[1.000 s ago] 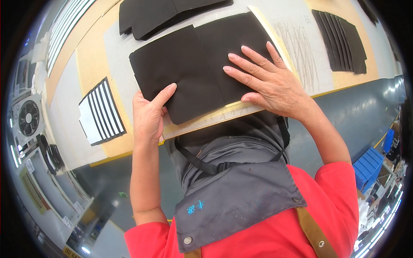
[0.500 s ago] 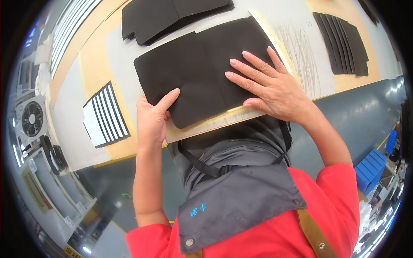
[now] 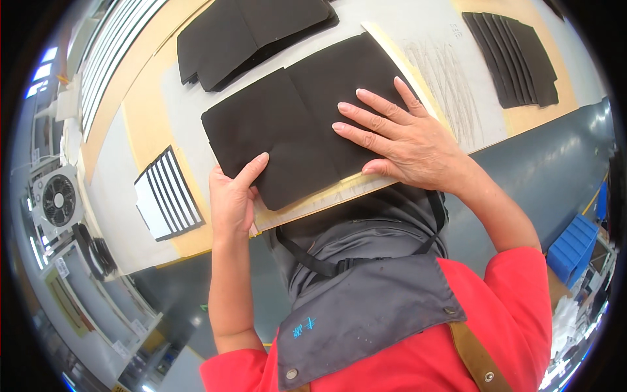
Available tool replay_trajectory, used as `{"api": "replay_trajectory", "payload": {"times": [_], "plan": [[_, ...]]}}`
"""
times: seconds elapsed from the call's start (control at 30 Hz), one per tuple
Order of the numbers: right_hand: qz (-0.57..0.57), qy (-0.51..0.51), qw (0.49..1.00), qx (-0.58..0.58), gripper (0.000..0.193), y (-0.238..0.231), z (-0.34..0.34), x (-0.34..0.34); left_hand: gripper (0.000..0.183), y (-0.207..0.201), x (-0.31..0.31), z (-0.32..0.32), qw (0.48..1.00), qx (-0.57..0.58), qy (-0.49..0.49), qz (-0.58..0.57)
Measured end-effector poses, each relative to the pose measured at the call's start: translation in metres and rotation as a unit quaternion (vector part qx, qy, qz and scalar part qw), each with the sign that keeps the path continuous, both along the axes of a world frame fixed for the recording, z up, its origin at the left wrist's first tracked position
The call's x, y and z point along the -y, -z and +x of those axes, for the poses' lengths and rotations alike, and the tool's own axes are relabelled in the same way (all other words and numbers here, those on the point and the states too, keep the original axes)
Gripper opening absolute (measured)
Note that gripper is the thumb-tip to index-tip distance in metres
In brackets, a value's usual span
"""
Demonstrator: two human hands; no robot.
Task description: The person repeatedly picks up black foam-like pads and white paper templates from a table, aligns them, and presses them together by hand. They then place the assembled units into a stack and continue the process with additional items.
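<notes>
A flat black panel (image 3: 274,124), leather-like with a faint crease down its middle, lies on the worktable just in front of me. My left hand (image 3: 230,199) grips its near left edge, thumb on top and the other fingers mostly hidden at the edge. On the panel's right part rests my right hand (image 3: 411,147), palm down with fingers spread. A strip with a pale edge (image 3: 408,72) runs along the panel's right side. Behind it sits a stack of similar black panels (image 3: 255,36).
At left on the table (image 3: 111,222) is a fanned stack of white pieces with black edges (image 3: 168,195). Fanned black pieces (image 3: 513,59) lie at far right. A fan (image 3: 59,199) stands beyond the left end; a blue crate (image 3: 571,251) is at lower right.
The view has shifted slightly, so the table things sit a little differently in it. Both hands keep nearly the same hold on the panel, which looks unmoved on the table.
</notes>
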State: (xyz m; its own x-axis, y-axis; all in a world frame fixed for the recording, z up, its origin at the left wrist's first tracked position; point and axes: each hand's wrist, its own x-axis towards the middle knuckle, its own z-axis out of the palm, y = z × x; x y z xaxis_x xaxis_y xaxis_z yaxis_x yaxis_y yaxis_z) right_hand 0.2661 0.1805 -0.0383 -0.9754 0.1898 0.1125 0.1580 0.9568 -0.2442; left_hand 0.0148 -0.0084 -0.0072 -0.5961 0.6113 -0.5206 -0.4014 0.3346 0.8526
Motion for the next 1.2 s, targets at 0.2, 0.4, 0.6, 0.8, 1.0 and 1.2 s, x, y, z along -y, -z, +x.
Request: {"api": "replay_trajectory", "payload": {"times": [0.2,0.4,0.6,0.8,1.0,1.2], "plan": [[-0.011,-0.001,1.000,0.003,0.072,-0.0015,0.0003,-0.0002,0.037,0.0021,0.0013,-0.0033,1.000,0.020,-0.003,0.003],[-0.009,-0.001,1.000,0.005,0.073,-0.0007,-0.0002,-0.0001,0.038,-0.0005,-0.0006,-0.0037,1.000,0.028,-0.007,-0.009],[-0.007,0.003,1.000,-0.016,0.068,0.0018,-0.0002,-0.0012,0.036,-0.0022,-0.0033,-0.0027,0.999,0.029,-0.004,-0.013],[-0.006,-0.003,1.000,0.005,0.075,0.0018,0.0008,-0.0010,0.034,0.0008,-0.0007,-0.0067,0.999,0.038,-0.003,-0.019],[0.008,-0.001,1.000,0.012,0.076,0.0012,0.0004,-0.0002,0.034,0.0023,-0.0006,-0.0051,0.999,0.041,-0.012,-0.002],[0.001,0.000,1.000,0.009,0.073,0.0011,-0.0004,-0.0006,0.033,0.0031,-0.0005,-0.0031,0.999,0.028,-0.019,0.000]]}}
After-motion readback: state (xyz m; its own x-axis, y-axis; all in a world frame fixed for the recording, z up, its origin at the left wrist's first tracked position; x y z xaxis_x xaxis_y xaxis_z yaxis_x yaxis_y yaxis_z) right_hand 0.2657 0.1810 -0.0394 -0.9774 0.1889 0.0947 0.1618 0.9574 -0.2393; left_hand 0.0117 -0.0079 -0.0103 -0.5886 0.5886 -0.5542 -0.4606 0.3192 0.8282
